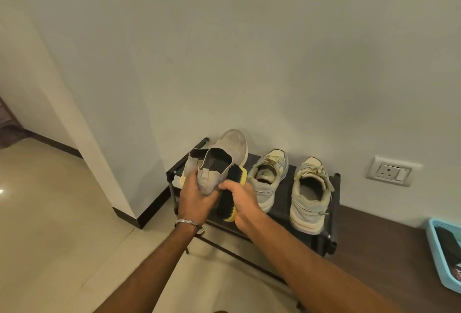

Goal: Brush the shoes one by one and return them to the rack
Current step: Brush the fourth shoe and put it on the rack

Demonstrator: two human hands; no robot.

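Held shoe: the left hand (193, 196) is gripping a grey slip-on shoe (214, 172) by its heel end, lifting it above the left end of the rack (334, 203), toe pointing away toward the wall. Holding it by the heel is probably leaving the side and upper free for the bristles.
Brush: the right hand (245, 204) is holding a yellow-backed brush (232, 195) with dark bristles, the bristle face lying against the right side of the held shoe.
Left fingers: they are wrapping round the heel and sole, clamped on the shoe; the thumb side is mostly hidden behind the shoe.
Right fingers: they are curling over the brush's back, closed tight on it, knuckles facing the camera.
Step in hand: judging by the contact, this is the brushing of the first slip-on, not yet its return.
Second slip-on: its partner (192, 163) seems to be sitting just behind the held one at the rack's left end; whether the two are touching cannot be told.
Sneakers: two pale laced sneakers are standing on the top shelf, heels toward the person, one (268, 180) near the middle and one (310, 196) at the right end, apart from each other, likely waiting their turn.
Rack: it is standing against the wall on the floor, so the shoe needs only lowering to go back.
Nearby: a blue basket (441, 258) is sitting at the right edge, and a wall socket (391, 172) is showing above the skirting.
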